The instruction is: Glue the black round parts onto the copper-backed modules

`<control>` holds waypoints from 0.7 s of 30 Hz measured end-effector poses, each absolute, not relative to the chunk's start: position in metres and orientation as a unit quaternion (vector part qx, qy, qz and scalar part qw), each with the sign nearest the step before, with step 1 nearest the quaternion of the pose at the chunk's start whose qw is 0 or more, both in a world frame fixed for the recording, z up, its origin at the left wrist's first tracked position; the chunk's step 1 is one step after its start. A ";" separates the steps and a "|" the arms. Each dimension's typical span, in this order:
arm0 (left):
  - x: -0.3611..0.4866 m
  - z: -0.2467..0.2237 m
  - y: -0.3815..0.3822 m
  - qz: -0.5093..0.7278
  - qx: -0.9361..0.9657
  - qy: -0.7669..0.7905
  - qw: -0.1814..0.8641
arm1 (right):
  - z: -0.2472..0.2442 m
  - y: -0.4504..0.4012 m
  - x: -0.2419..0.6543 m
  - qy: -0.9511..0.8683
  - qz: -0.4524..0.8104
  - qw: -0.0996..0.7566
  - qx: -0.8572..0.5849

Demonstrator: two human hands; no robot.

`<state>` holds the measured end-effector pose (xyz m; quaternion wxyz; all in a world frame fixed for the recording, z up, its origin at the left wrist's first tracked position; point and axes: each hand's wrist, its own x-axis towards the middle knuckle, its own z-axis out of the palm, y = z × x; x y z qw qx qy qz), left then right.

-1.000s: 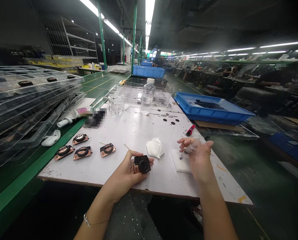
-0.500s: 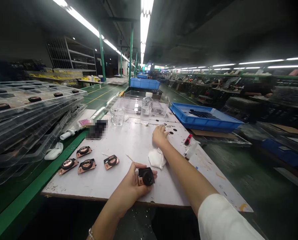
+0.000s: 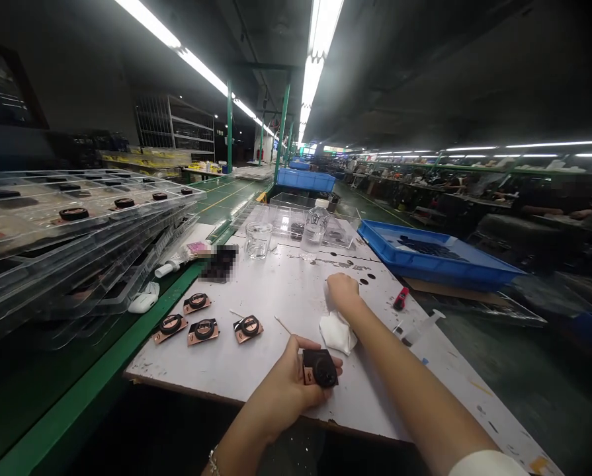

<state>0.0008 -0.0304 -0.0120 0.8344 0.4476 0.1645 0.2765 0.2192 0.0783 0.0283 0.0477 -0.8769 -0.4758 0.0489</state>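
Near the table's front edge my left hand [image 3: 296, 377] grips a black and copper part with a round black ring [image 3: 324, 370]. My right hand [image 3: 344, 291] is stretched forward over the white table [image 3: 276, 284], its fingers curled down; what they hold, if anything, is hidden. Small black discs [image 3: 364, 281] lie just right of it. A crumpled white cloth [image 3: 337, 332] sits below the right wrist. Several similar copper parts [image 3: 204, 330] lie to the left, with a cotton swab [image 3: 282, 324] between them and the held part.
Stacked clear trays [image 3: 102, 244] fill the left side. A glass mug [image 3: 258, 240] and a bottle [image 3: 315, 231] stand at the back. At the right are a blue tray [image 3: 439, 264], a red tool [image 3: 401, 299] and a syringe [image 3: 422, 327].
The whole view has shifted, so the table things appear further right and lower. My right hand's fingers have gone from spread to curled. My left hand keeps its hold on the part.
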 end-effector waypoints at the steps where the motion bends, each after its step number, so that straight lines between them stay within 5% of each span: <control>1: 0.000 -0.012 -0.031 0.279 0.449 0.166 0.832 | 0.032 0.073 0.218 -0.478 0.063 0.074 -0.873; 11: 0.002 -0.012 -0.031 0.289 0.445 0.186 0.827 | 0.060 -0.028 0.186 -0.490 0.329 0.500 -0.634; 21: 0.002 -0.012 -0.036 0.315 0.447 0.228 0.806 | 0.039 -0.081 0.177 -0.470 0.397 0.588 -0.525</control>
